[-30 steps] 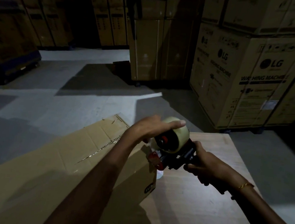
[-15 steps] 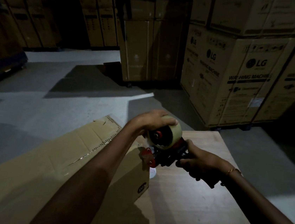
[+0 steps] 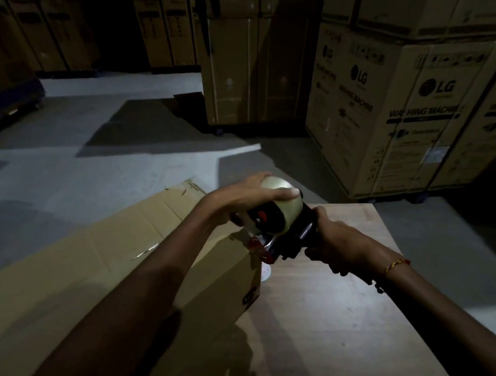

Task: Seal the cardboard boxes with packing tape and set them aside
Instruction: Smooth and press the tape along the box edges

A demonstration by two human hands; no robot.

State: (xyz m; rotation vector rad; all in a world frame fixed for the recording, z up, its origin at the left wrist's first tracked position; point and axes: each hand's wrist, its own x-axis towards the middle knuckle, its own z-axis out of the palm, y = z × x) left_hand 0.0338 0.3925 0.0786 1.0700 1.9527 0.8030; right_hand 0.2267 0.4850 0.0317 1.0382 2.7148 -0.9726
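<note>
left hand (image 3: pixel 239 199) curled over glossy round tape roll (image 3: pixel 282 204) | right hand (image 3: pixel 342 248) gripped black dispenser (image 3: pixel 293 239) handle | matte cardboard box (image 3: pixel 108 264) on wooden worktop (image 3: pixel 348 323) | dim warehouse, grey concrete floor (image 3: pixel 91 145)

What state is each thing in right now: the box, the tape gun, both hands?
Cardboard box: lying on the wooden table, top flaps down, centre seam showing no tape.
Tape dispenser: held over the box's far end, roll loaded.
Tape roll: on the dispenser.
Left hand: curled over the roll.
Right hand: gripping the dispenser handle.
</note>
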